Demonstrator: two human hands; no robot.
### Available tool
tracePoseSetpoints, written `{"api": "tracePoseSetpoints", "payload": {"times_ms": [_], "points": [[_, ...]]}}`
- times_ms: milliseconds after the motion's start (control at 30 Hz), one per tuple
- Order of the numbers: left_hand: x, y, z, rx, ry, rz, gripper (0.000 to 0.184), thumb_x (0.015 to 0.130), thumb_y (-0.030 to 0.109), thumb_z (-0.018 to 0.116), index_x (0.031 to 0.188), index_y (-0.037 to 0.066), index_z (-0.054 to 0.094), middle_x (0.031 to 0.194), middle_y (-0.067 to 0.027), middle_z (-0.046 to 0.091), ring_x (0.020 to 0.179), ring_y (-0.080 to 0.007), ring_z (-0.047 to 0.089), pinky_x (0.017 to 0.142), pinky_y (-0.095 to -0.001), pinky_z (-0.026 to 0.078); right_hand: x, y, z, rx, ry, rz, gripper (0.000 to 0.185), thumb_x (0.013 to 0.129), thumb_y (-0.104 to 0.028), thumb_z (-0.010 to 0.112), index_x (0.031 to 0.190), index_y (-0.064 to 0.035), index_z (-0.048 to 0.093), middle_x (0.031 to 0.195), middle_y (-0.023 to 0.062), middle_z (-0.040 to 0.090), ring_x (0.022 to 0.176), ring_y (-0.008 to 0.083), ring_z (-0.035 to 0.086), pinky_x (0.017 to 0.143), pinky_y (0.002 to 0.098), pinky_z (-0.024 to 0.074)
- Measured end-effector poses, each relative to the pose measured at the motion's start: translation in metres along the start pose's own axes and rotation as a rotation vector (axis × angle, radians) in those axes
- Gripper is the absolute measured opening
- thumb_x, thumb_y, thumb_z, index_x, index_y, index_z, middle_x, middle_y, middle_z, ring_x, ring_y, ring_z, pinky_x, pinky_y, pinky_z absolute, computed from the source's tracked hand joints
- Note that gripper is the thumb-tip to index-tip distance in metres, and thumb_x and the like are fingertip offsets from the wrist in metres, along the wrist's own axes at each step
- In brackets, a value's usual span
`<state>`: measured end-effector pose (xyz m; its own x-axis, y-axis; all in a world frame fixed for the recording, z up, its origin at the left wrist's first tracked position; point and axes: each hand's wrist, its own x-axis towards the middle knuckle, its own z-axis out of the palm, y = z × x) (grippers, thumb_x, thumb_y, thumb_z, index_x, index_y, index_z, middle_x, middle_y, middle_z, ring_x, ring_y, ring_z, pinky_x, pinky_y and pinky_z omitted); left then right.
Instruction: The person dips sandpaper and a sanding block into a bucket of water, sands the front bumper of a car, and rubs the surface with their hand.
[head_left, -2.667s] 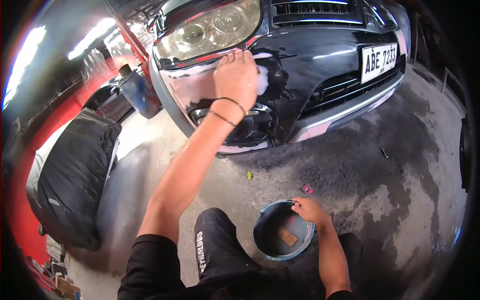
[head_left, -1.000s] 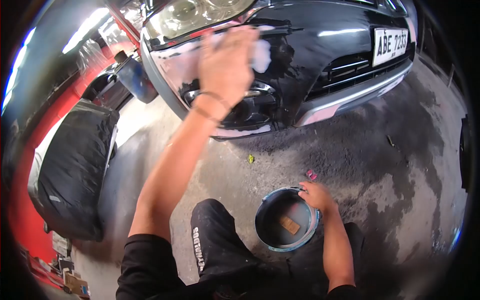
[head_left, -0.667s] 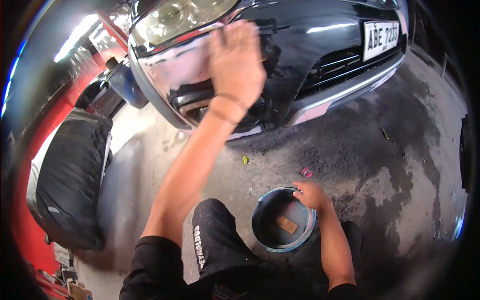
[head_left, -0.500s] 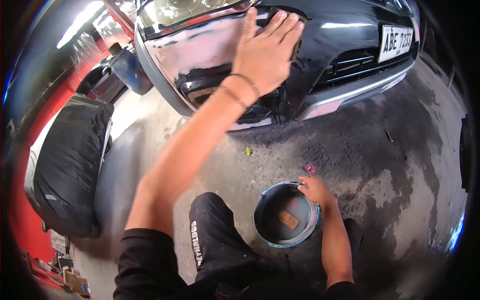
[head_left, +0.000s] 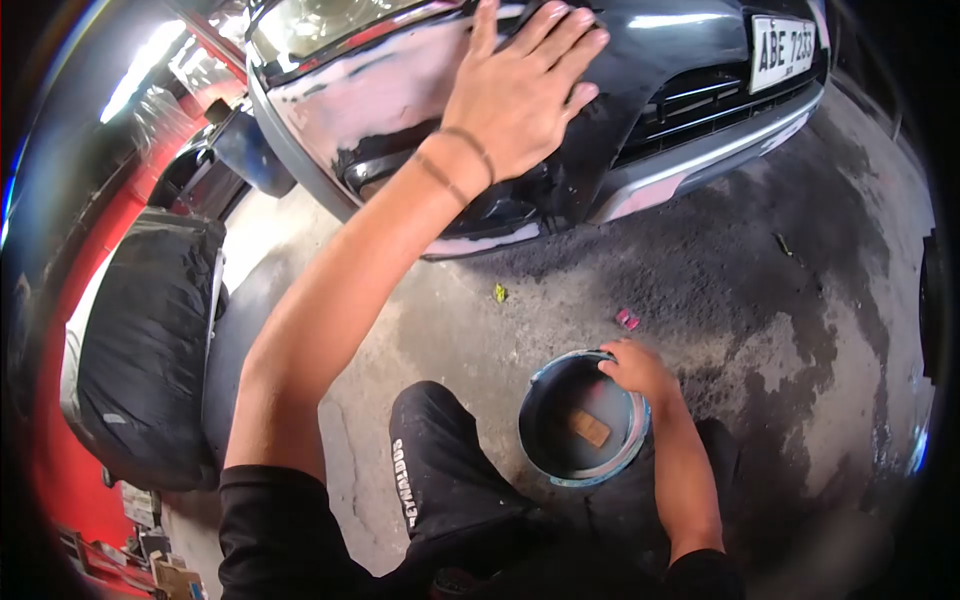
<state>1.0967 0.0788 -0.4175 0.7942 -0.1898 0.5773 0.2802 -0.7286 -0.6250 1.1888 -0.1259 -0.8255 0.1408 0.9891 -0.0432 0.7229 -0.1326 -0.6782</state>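
Observation:
My left hand (head_left: 520,95) lies with spread fingers on the front bumper of a dark car (head_left: 655,75). A dark flat piece that looks like sandpaper (head_left: 513,18) shows at its fingertips, mostly hidden by the hand. Patches of the bumper (head_left: 390,90) are pinkish and dull, others glossy black. Low between my knees stands a round bucket (head_left: 527,440) of cloudy water, its rim stained blue. A tan rectangular block (head_left: 591,429) is in it. My right hand (head_left: 640,368) grips the bucket's far right rim, thumb on the inner side.
A black-covered car part (head_left: 150,345) stands at the left, near a blue container (head_left: 255,150) and a red wall. On the concrete floor are a yellow-green scrap (head_left: 500,293) and a pink scrap (head_left: 627,319). Boxes (head_left: 175,578) sit at lower left.
My left hand has shifted slightly up and left over the bumper, and its little finger now stands apart. The view has tilted a little. My right hand stays on the bucket rim.

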Motion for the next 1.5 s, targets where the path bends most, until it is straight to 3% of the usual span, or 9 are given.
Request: {"api": "tracePoseSetpoints", "payload": {"times_ms": [133,333,433,567,800,933,1167,1367,1500], "points": [[-0.027,-0.026,-0.001,0.019,-0.149,0.076,0.057,0.113,0.038,0.055,0.168,0.024,0.048,0.175,0.0005,0.045,0.163,-0.0218,0.038,0.132,-0.068,0.014,0.002,-0.009,-0.004,0.026,-0.03,0.081,0.048,0.095,-0.032,0.075,0.136,-0.0073,0.073,0.126,0.0216,0.075,0.121,0.0436,0.069,0.106,0.0516,0.0538],[-0.122,-0.083,-0.04,0.069,-0.381,0.078,0.056,0.114,0.037,0.053,0.169,0.028,0.046,0.177,0.0025,0.043,0.166,-0.0197,0.033,0.133,-0.0681,0.009,0.0,0.017,0.008,0.05,-0.039,-0.007,0.053,0.093,-0.034,0.076,0.138,-0.0078,0.071,0.128,0.0227,0.074,0.122,0.0442,0.068,0.107,0.0529,0.0536],[-0.098,-0.076,-0.031,0.016,-0.339,0.085,0.058,0.114,0.037,0.055,0.17,0.029,0.045,0.175,0.0053,0.045,0.165,-0.0147,0.033,0.132,-0.0717,0.009,-0.006,0.008,-0.001,0.034,-0.051,-0.003,0.054,0.094,-0.035,0.075,0.14,-0.008,0.07,0.13,0.0226,0.073,0.123,0.0441,0.068,0.108,0.053,0.0534],[-0.045,-0.047,-0.018,0.027,-0.304,0.18,0.053,0.115,0.034,0.052,0.168,0.028,0.048,0.176,0.0049,0.042,0.165,-0.0189,0.034,0.135,-0.0657,0.003,-0.004,-0.018,-0.009,-0.043,-0.122,0.173,0.054,0.099,-0.038,0.073,0.144,-0.0092,0.068,0.134,0.0208,0.073,0.129,0.0426,0.066,0.111,0.0528,0.0524],[-0.08,-0.104,-0.048,0.036,-0.423,0.361,0.053,0.115,0.038,0.05,0.167,0.03,0.049,0.174,0.0088,0.046,0.165,-0.0168,0.035,0.137,-0.0629,-0.001,-0.001,-0.046,-0.016,-0.151,-0.226,0.276,0.05,0.1,-0.039,0.074,0.14,-0.0094,0.068,0.142,0.0188,0.07,0.134,0.0402,0.064,0.114,0.053,0.0516],[-0.091,-0.117,-0.057,0.128,-0.469,0.36,0.051,0.117,0.042,0.045,0.167,0.031,0.05,0.174,0.0084,0.046,0.165,-0.0164,0.034,0.138,-0.06,0.002,-0.003,-0.04,-0.007,-0.178,-0.212,0.246,0.051,0.099,-0.039,0.075,0.14,-0.0077,0.067,0.144,0.0199,0.068,0.135,0.0414,0.064,0.115,0.0534,0.0513],[-0.033,-0.039,-0.024,0.1,-0.368,0.407,0.054,0.115,0.039,0.049,0.168,0.03,0.046,0.173,0.008,0.046,0.164,-0.0146,0.035,0.139,-0.0585,0.002,-0.003,-0.038,-0.007,-0.155,-0.251,0.285,0.063,0.1,-0.04,0.074,0.153,-0.0104,0.059,0.152,0.0209,0.062,0.143,0.041,0.059,0.119,0.0529,0.0484],[-0.096,-0.122,-0.073,0.161,-0.444,0.303,0.051,0.115,0.036,0.05,0.166,0.027,0.051,0.173,0.0064,0.048,0.164,-0.0188,0.035,0.139,-0.0583,0.008,-0.011,-0.016,-0.001,-0.112,-0.203,0.178,0.063,0.1,-0.041,0.072,0.154,-0.0118,0.059,0.15,0.0203,0.064,0.142,0.0405,0.059,0.118,0.0508,0.049],[-0.086,-0.106,-0.072,0.155,-0.498,0.289,0.054,0.114,0.031,0.052,0.167,0.022,0.049,0.174,0.0013,0.046,0.165,-0.0236,0.035,0.139,-0.0584,0.008,-0.011,-0.025,-0.004,-0.162,-0.221,0.179,0.062,0.1,-0.039,0.072,0.154,-0.0112,0.06,0.147,0.0196,0.066,0.139,0.0393,0.062,0.117,0.0508,0.0507]]}}
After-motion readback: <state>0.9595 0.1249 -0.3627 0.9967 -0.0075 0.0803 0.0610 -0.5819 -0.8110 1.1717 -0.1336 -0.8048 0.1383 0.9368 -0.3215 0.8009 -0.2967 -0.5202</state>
